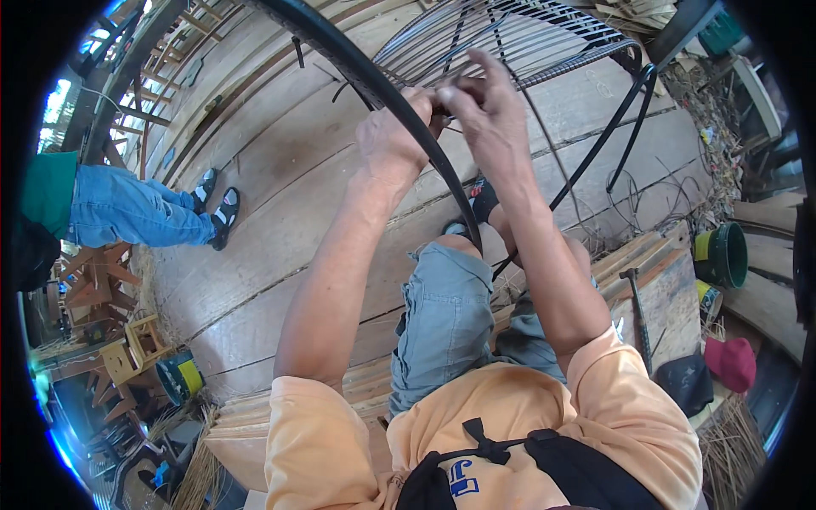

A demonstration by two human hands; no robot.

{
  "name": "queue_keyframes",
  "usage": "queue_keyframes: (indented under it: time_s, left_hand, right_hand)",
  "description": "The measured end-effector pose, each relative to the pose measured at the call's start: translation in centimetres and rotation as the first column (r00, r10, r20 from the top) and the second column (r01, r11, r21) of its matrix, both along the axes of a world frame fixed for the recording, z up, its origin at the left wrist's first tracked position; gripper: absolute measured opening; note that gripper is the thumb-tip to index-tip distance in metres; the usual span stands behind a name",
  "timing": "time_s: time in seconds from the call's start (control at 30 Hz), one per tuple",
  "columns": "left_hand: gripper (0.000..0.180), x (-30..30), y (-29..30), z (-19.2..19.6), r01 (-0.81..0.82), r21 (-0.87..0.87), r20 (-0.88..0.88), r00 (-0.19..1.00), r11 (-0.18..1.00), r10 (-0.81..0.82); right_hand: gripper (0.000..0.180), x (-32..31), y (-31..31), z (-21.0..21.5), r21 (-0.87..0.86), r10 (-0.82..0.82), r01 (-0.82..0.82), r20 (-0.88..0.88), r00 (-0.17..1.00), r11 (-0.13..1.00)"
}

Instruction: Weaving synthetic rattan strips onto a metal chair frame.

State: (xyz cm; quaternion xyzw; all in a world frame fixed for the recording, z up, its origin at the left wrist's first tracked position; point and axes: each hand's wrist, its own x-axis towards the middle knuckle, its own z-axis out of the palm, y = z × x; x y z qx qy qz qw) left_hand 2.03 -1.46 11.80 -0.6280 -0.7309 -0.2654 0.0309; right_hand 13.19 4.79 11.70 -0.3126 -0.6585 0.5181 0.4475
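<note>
A black curved frame tube (357,72) arcs from the top centre down toward my knee. My left hand (393,132) is wrapped around this tube. My right hand (480,106) sits just to its right, fingers pinched on a thin dark strand (450,100) at the tube. Behind both hands rises a panel of several parallel dark strands (510,38) stretched across the frame. Thin black frame rods (612,127) curve down on the right.
Another person's legs in blue jeans and sandals (161,211) stand at the left on the wooden plank floor (280,161). A hammer (637,314) lies on a plank at my right, near green buckets (724,253) and a red cap (733,361). Small wooden stools (136,348) sit lower left.
</note>
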Motion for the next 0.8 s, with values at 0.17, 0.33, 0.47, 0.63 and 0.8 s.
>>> queue_keyframes:
  time_s: [0.17,0.33,0.47,0.63,0.8]
  left_hand:
    - [0.023,0.2,-0.7,0.8,0.022,-0.121,0.071,0.997,0.992,-0.014]
    - [0.021,2.1,-6.0,-2.3,-0.170,0.032,0.443,0.886,0.985,0.138]
    - [0.019,3.9,-7.2,-7.8,-0.395,-0.017,0.936,0.315,0.918,0.154]
    - [0.023,5.0,-3.6,-11.0,-0.136,0.197,0.980,0.004,0.971,-0.198]
    - [0.029,4.7,-3.2,-10.6,-0.232,-0.066,0.981,0.162,0.970,0.106]
  right_hand:
    - [0.040,2.4,-2.8,-2.0,-0.311,0.081,-0.351,-0.637,0.767,0.883]
    - [0.025,4.0,-3.4,-6.1,-0.515,-0.038,-0.361,-0.611,0.791,0.778]
    - [0.017,4.5,-3.7,-10.5,-0.563,0.044,-0.400,-0.540,0.841,0.723]
    - [0.023,5.0,-4.5,-16.6,-0.607,0.212,-0.262,-0.155,0.965,0.751]
    - [0.031,6.0,-6.5,-20.0,-0.644,0.197,-0.137,0.022,0.980,0.753]
